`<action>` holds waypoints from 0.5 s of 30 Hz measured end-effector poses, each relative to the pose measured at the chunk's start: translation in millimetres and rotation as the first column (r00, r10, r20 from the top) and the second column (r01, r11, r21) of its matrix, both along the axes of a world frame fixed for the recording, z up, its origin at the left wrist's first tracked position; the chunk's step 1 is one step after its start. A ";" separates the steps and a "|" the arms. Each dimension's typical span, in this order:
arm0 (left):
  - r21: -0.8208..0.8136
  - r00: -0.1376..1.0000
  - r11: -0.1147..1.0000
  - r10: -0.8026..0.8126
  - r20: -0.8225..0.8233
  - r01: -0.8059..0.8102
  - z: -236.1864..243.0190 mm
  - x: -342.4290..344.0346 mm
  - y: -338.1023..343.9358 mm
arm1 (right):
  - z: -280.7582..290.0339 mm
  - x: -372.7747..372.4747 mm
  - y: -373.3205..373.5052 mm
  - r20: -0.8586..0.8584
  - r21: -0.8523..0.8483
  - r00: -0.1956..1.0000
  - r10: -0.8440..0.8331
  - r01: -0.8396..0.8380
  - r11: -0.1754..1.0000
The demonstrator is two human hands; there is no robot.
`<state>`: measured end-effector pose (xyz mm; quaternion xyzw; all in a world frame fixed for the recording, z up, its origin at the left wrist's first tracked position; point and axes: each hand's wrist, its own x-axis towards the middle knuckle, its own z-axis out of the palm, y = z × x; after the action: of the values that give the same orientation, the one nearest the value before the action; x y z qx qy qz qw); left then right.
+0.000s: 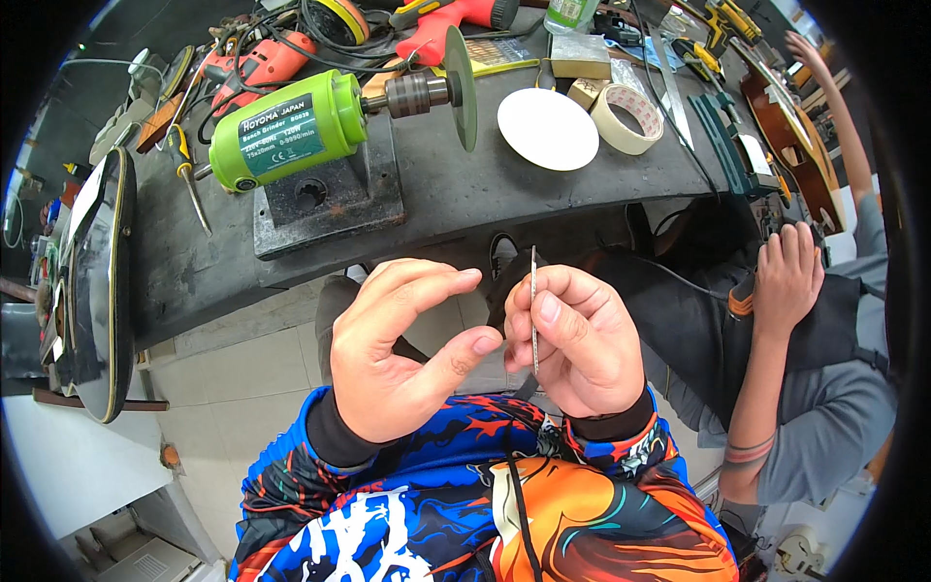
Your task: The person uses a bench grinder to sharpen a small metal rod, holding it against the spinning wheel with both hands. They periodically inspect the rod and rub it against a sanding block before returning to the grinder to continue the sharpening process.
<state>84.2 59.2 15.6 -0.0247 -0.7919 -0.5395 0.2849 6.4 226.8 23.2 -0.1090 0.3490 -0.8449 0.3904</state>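
My right hand [572,339] pinches a thin, speckled strip [533,262] upright and edge-on between thumb and fingers. Just left of it, my left hand [412,344] is open, thumb and curved fingers apart, with nothing in it. Above both hands, a green bench grinder [286,126] on a black base carries a green disc [463,92]. A white round disc [548,126] lies on the bench beside a roll of tape [630,116].
The dark bench [194,272] holds a red power tool [262,68], a yellow-handled screwdriver [182,170], a metal block [580,53] and a green case [737,145]. A co-worker's arms [776,369] and a wooden guitar body [795,145] are at right; a dark glossy board [107,301] stands at left.
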 end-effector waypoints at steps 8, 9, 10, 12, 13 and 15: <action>-0.040 0.997 0.999 0.026 0.075 -0.023 -5.2 5.0 -15.8 | -1.0 -8.4 -1.6 -0.129 0.135 0.988 -0.083 0.100 0.986; -0.046 0.996 0.998 0.041 0.074 -0.037 -4.9 5.0 -17.1 | -1.3 -9.7 -1.4 -0.169 0.156 0.981 -0.095 0.122 0.980; -0.051 0.996 0.997 0.056 0.073 -0.052 -5.0 5.2 -18.9 | -1.5 -11.3 -1.5 -0.208 0.176 0.972 -0.106 0.143 0.974; -0.134 0.991 0.984 0.125 0.055 -0.117 -7.9 5.4 -25.8 | 1.3 -15.3 -2.5 -0.258 0.239 0.957 -0.135 0.198 0.951; -0.185 0.984 0.969 0.172 0.041 -0.162 -8.7 5.3 -29.4 | 1.8 -18.2 -2.8 -0.317 0.284 0.938 -0.142 0.236 0.929; -0.256 0.967 0.935 0.256 0.008 -0.246 -14.4 6.9 -39.6 | 10.2 -30.1 -1.6 -0.433 0.422 0.897 -0.085 0.285 0.861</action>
<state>91.1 19.6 1.2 0.0517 -0.8566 -0.3939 0.3293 -23.7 225.3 33.4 -0.1458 0.6264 -0.7270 0.2406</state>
